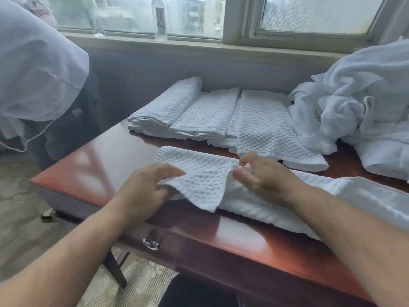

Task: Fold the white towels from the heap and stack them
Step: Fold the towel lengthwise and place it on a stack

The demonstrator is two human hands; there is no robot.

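As L hand (146, 189) & R hand (265, 176) pinch it, towel (199, 176) spans btwn grips.

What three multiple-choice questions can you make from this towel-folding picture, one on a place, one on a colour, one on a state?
1. Where does the unfolded heap lie?
A. on the floor
B. at the far right of the table
C. on the window sill

2. What colour is the table top?
A. red-brown
B. black
C. green

3. What are the left hand and right hand doing?
A. lying flat on bare wood
B. holding a bottle
C. gripping the front towel

Answers: B, the heap is piled on the right end beside the folded towels; A, the glossy wood is red-brown; C, fingers of both hands curl on the towel's lifted edge.
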